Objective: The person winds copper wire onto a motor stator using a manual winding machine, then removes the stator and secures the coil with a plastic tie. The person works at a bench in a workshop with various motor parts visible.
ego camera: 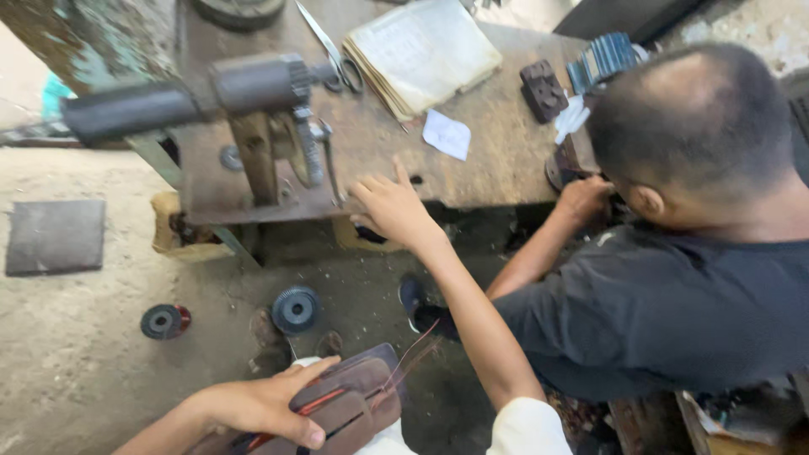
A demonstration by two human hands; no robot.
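A brown wrapped coil (345, 404) is gripped by the left hand (270, 404) low in the view, the thumb lying across its top and the fingers curled round its near side; thin red wires (410, 350) trail from its upper end. The right hand (392, 206) is stretched out to the edge of the metal workbench (489, 160), fingers spread and flat on it, grasping nothing, just beside the winding machine (261, 126). A notebook (421, 50) and scissors (333, 50) are seen on the bench. Two dark round discs (295, 310) lie on the floor. Another person in a dark shirt (666, 312) is bent over at the right.
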